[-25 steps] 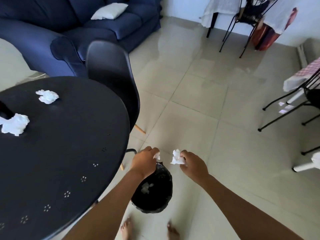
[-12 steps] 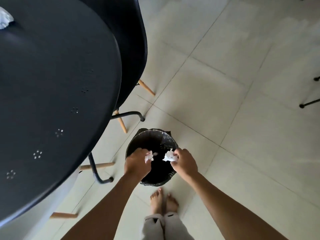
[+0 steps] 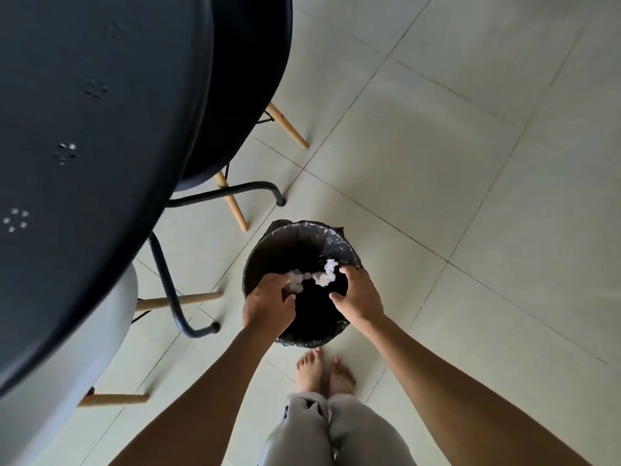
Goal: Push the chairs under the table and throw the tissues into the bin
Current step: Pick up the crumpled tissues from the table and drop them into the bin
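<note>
Both hands over the bin (image 3: 268, 250), standing right at it, bare feet just short of its near wall.

Left hand (image 3: 268, 306): fingers spread and loose, nothing pinched. A white tissue (image 3: 295, 282) sits at its fingertips, over the bin mouth. I can't tell if it touches the fingers or is already free.

Right hand (image 3: 358, 297): also opened out, thumb and fingers apart. Second tissue (image 3: 326, 273) just beside its fingertips, near the far-right rim where the liner is bunched. Contact again unclear.

My read: release step, both wads going in together.

Risks from here:
- The second tissue is close to the rim. Light crumpled paper could catch on the liner fold and hang there, or tip outside onto the tiles.
- If a wad clings to a finger, pulling the hand away would drag it out.
- Bin stands near the table (image 3: 84, 163) leg and my toes; a careless step back could knock it.

Black chair (image 3: 242, 79) looks tucked under the table edge; pale chair (image 3: 74, 364) at lower left likewise, partly hidden. Whether more tissues remain on the tabletop I can't see from this angle.
</note>
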### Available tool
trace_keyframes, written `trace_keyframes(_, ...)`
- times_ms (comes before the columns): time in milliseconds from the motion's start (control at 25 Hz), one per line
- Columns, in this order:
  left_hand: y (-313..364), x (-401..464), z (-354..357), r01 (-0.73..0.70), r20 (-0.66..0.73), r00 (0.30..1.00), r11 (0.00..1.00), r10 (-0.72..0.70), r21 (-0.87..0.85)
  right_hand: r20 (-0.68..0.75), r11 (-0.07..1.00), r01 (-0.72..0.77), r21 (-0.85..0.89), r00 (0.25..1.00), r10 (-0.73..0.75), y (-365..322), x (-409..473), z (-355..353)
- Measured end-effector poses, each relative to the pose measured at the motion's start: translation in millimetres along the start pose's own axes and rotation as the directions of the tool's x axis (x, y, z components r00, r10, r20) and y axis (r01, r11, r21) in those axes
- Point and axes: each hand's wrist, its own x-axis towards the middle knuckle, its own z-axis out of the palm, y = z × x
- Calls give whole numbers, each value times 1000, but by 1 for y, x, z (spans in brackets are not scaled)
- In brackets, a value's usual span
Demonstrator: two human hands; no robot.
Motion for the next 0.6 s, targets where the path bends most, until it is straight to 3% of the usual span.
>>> trace_keyframes(280, 67, -70, -82, -82, -18, 996, 995, 83, 58, -97, 995, 78, -61, 992, -84, -47, -80, -90)
trace_keyframes(600, 139, -124, -211, -188, -236, 948, 974, 214, 128, -242, 928, 319, -195, 901, -360, -142, -139, -220)
